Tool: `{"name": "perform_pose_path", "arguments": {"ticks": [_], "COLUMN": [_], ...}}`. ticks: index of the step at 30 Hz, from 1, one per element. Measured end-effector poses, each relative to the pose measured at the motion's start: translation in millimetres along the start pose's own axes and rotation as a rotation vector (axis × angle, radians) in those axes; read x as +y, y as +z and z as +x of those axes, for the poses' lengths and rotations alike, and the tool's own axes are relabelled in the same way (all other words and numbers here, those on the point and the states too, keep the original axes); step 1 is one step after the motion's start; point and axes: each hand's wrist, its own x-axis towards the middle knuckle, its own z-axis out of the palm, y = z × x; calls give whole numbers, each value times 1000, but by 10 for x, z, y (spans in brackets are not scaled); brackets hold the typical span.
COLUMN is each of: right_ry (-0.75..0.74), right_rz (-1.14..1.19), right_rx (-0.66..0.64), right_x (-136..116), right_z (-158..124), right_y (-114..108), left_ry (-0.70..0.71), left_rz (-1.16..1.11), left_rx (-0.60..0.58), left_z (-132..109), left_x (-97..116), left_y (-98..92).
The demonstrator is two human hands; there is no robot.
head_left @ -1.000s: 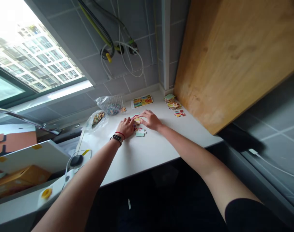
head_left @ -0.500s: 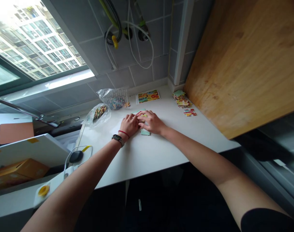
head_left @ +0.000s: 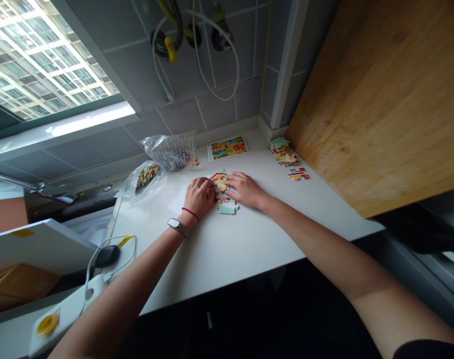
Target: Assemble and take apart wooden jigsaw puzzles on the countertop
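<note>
A small, partly joined jigsaw puzzle [head_left: 222, 186] in yellow, red and pale green lies on the white tabletop between my hands. My left hand [head_left: 200, 198], with a red cord and a watch at the wrist, is closed at the puzzle's left edge. Its fingertips are bent down and whatever they pinch is hidden. Stretched fingers of my right hand [head_left: 246, 189] rest on the puzzle's right side. A pale green piece [head_left: 228, 207] shows at the near edge. Behind stands a printed picture card [head_left: 227, 148] lying flat, with a colourful animal scene.
Two clear plastic bags of pieces, one [head_left: 173, 153] behind the other [head_left: 146, 178], lie at the back left. A heap of loose pieces [head_left: 285, 152] and a small joined group [head_left: 299, 174] sit near the wooden board [head_left: 376, 99]. A power strip [head_left: 66, 314] is at lower left.
My right hand has drawn slightly right, away from my left hand, uncovering more of the puzzle. My left hand stays at its left edge. The camera view has shifted a little.
</note>
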Motion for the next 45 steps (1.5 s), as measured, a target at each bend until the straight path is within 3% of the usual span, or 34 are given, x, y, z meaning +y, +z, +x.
{"name": "perform_pose_path", "arguments": {"ticks": [7, 16, 20, 30, 38, 45], "right_ry": [-28, 114, 164, 293, 379, 320], "right_rz": [95, 190, 289, 621, 565, 469], "right_rx": [64, 121, 188, 197, 185, 80], "right_x": [58, 24, 40, 31, 45, 57], "right_z": [-2, -18, -14, -30, -25, -43], "right_y": [-25, -113, -107, -57, -82, -115], "left_ry": [-25, -20, 14, 2, 28, 16], "left_rz": [-166, -415, -431, -433, -424, -434], "left_rx": [59, 74, 72, 75, 76, 94], "left_z": [-10, -19, -27, -38, -35, -32], "left_x": [-91, -195, -185, -170, -192, -200], "left_y": [54, 6, -4, 22, 44, 110]}}
